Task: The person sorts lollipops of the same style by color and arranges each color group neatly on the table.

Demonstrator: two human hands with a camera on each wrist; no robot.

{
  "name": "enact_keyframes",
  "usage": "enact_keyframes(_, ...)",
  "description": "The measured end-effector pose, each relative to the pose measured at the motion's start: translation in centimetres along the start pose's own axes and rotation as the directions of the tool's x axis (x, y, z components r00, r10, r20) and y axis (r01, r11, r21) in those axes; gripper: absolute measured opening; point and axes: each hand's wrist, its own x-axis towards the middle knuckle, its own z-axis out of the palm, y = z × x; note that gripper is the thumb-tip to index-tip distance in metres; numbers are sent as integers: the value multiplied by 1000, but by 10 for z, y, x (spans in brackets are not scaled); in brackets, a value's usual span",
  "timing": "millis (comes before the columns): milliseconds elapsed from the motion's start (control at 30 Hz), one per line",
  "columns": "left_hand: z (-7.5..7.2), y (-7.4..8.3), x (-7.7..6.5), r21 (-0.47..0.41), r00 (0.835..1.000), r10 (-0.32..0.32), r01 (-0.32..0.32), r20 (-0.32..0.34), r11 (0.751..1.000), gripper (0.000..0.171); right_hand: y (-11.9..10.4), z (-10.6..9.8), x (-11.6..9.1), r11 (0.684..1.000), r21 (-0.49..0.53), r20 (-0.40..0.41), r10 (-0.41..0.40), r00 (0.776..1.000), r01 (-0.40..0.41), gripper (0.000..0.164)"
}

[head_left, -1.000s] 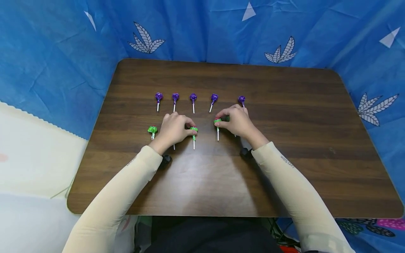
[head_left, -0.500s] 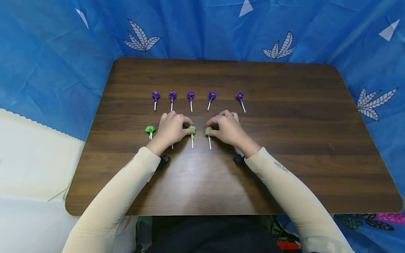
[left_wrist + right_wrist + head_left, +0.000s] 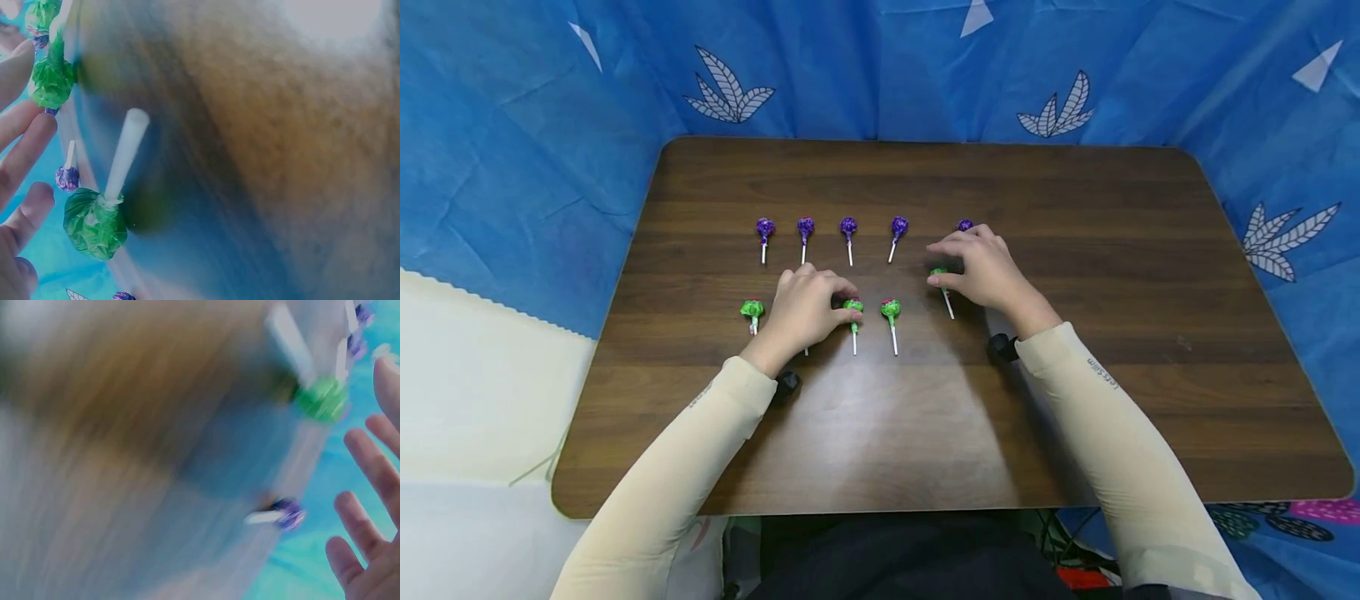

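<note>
My left hand (image 3: 805,310) pinches the head of a green-wrapped lollipop (image 3: 853,307) between thumb and fingers, its white stick pointing toward me. Under that palm lies another green lollipop (image 3: 95,225), mostly hidden in the head view. Just right of the pinched one lies a green lollipop (image 3: 891,309), touched by neither hand. My right hand (image 3: 991,271) hovers with spread fingers over a further green lollipop (image 3: 322,400); the right wrist view shows a gap between them. One more green lollipop (image 3: 752,309) lies left of my left hand.
Behind the green ones, several purple-wrapped lollipops (image 3: 848,227) form a row. The rightmost purple lollipop (image 3: 965,225) is partly covered by my right hand in the head view. All lie on a brown wooden table (image 3: 1112,250), with a blue patterned curtain (image 3: 850,67) around its back and sides.
My right hand set its green lollipop down beside the left hand's one, let go, and moved right to the rightmost green lollipop. My left hand stayed on its lollipop.
</note>
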Motion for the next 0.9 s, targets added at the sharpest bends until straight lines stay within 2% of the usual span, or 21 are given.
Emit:
enact_keyframes(167,-1,2,-2,-17,1000,-1,0,-20,1000,38,14,1,2,999,-38,111,42,993,-39,46)
enact_keyframes(333,-1,3,-5,-25,1000,0,-1,-29,1000,38,15,5,1,997,-42,101,72,992,-69,40)
enact_keyframes(500,-3,0,-8,-38,999,-18,16,-32,999,39,17,-2,-5,994,22,82,105,991,-107,36)
enact_keyframes(700,-6,-2,-12,-45,999,-20,18,-38,999,41,28,-14,-29,984,101,92,139,986,-148,32)
enact_keyframes(900,-9,-3,-16,-55,998,-19,16,-56,998,40,28,-8,-60,982,133,72,124,990,-132,26)
